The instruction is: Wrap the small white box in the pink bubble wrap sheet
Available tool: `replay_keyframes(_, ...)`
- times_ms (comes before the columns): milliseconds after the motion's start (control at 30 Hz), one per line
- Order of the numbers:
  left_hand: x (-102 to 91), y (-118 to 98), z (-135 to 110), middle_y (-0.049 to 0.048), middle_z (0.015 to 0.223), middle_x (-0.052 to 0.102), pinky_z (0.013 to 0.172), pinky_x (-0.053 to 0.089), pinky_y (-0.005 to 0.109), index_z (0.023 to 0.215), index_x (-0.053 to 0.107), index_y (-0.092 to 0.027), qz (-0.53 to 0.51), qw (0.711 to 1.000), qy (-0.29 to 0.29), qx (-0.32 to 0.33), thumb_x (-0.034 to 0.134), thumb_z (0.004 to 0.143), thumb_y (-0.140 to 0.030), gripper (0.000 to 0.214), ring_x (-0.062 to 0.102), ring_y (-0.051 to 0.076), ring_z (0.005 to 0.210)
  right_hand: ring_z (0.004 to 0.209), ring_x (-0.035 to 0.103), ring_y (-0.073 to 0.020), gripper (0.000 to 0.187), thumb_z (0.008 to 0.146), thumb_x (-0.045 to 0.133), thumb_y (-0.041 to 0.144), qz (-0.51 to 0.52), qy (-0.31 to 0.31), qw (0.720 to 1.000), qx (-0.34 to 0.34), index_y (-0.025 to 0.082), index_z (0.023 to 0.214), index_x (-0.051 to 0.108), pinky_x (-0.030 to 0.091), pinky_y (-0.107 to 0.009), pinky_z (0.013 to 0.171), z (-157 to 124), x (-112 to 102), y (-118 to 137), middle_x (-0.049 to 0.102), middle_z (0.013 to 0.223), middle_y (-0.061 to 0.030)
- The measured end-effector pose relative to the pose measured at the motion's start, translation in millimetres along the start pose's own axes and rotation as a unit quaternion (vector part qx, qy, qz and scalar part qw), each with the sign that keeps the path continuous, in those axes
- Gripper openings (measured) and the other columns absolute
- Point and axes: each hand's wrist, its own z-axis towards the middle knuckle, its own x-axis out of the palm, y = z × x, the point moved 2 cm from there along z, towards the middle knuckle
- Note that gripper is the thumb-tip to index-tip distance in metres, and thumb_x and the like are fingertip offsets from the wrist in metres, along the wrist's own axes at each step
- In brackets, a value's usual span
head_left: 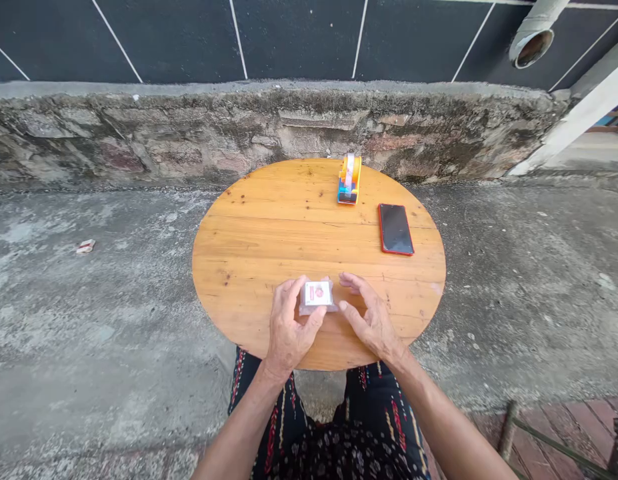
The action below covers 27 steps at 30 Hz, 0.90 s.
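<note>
On the near part of a round wooden table lies a small white pack with red print in clear plastic wrapping. My left hand holds it from the left, fingers at its far left corner and thumb along the near edge. Just right of the pack, my right hand has its fingers and thumb apart, with nothing between them. Whether the pack holds cards or something else cannot be made out.
The wooden table also bears a yellow and blue tape dispenser at the back and a red-cased phone at the right. Beyond is a stone wall base. A crumpled packet lies on the concrete floor at left.
</note>
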Motion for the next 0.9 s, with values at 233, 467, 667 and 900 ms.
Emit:
replay_keyframes(233,-3.9,0,-5,0.0113,0.117,0.056,0.086,0.05,0.037,0.132,0.043,-0.017,-0.03,0.999,-0.017,-0.037,0.057,0.077,-0.015,0.057,0.057,0.021,0.099,0.13,0.045,-0.029,0.075,0.079,0.065,0.029,-0.063,0.054,0.996,0.009,0.023,0.145,0.03,0.035,-0.053,0.107,0,7,-13,0.048,0.141,-0.0134)
replay_keyframes(467,4.4,7,-3,0.0101,0.118,0.059,0.088,0.051,0.036,0.131,0.045,-0.018,-0.029,0.998,-0.002,-0.064,0.056,0.079,-0.012,0.054,0.059,0.02,0.101,0.12,0.053,-0.0272,0.073,0.078,0.065,0.025,-0.055,0.056,0.997,-0.001,0.026,0.144,0.034,0.036,-0.052,0.104,15,14,-9,0.06,0.129,-0.009)
replay_keyframes(667,17.4,10,10,0.0102,0.126,0.058,0.094,0.05,0.038,0.134,0.044,-0.02,-0.064,0.994,0.047,-0.071,0.056,0.082,-0.014,0.054,0.058,0.02,0.11,0.117,0.056,-0.0273,0.061,0.082,0.061,0.027,-0.059,-0.014,0.998,0.02,0.022,0.139,0.041,0.037,-0.051,0.103,13,10,-17,0.062,0.126,-0.0113)
replay_keyframes(900,23.8,11,11,0.0096,0.129,0.056,0.097,0.048,0.039,0.135,0.043,-0.022,-0.064,0.995,0.046,-0.068,0.055,0.084,-0.017,0.052,0.057,0.021,0.113,0.117,0.055,-0.0287,0.058,0.084,0.056,0.028,-0.091,-0.015,0.996,0.017,0.019,0.139,0.041,0.036,-0.054,0.103,13,9,-16,0.061,0.126,-0.0128)
